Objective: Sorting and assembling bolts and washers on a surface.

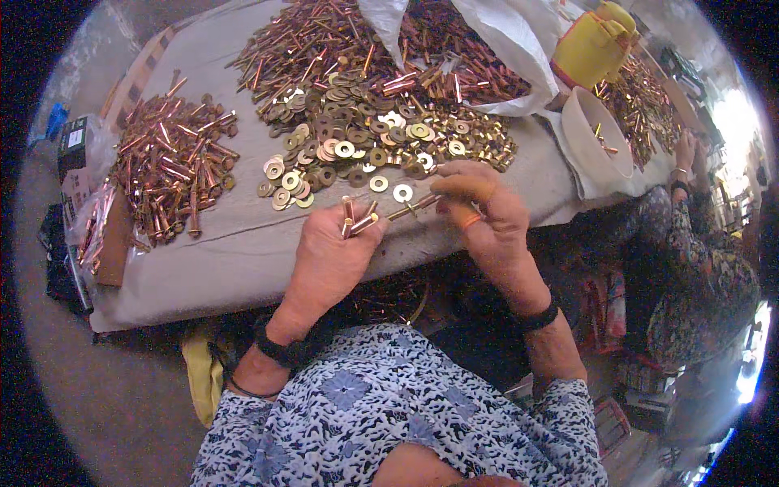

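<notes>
A single head-worn fisheye view looks steeply down from above the person's chest, close over both hands. It faces forward toward twelve o'clock across the cloth-covered table, whose far edge bends near the upper rim. The patterned sleeves enter from six o'clock. The floor curves away at nine o'clock, and another seated person shows at three o'clock.
</notes>
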Motion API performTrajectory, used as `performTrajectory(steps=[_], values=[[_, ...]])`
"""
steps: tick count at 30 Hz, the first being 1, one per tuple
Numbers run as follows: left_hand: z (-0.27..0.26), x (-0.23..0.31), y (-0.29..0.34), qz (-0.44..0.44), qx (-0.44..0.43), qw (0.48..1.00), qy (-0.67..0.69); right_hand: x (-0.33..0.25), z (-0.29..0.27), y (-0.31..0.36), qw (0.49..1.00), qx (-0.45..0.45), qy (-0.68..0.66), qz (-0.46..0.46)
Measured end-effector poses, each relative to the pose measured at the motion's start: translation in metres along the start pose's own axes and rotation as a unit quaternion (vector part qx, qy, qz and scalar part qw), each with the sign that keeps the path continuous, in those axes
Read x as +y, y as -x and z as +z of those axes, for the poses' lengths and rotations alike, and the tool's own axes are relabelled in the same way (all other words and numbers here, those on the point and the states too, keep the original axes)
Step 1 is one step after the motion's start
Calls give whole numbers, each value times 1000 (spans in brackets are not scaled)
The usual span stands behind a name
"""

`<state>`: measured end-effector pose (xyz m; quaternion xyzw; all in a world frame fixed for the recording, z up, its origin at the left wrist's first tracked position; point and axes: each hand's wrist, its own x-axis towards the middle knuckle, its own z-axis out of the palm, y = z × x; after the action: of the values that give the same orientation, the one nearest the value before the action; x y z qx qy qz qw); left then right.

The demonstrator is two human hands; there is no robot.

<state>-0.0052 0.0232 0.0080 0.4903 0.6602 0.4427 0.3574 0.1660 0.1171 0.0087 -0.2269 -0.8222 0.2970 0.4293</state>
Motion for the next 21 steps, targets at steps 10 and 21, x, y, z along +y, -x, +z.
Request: performTrajectory(steps=[10, 21], values=[[3, 0, 5, 26, -70, 994, 83, -18, 13, 11, 960, -119, -115, 227], [-3, 6, 4, -57, -59, 996, 21, -3, -4, 2, 981, 6, 79, 177]])
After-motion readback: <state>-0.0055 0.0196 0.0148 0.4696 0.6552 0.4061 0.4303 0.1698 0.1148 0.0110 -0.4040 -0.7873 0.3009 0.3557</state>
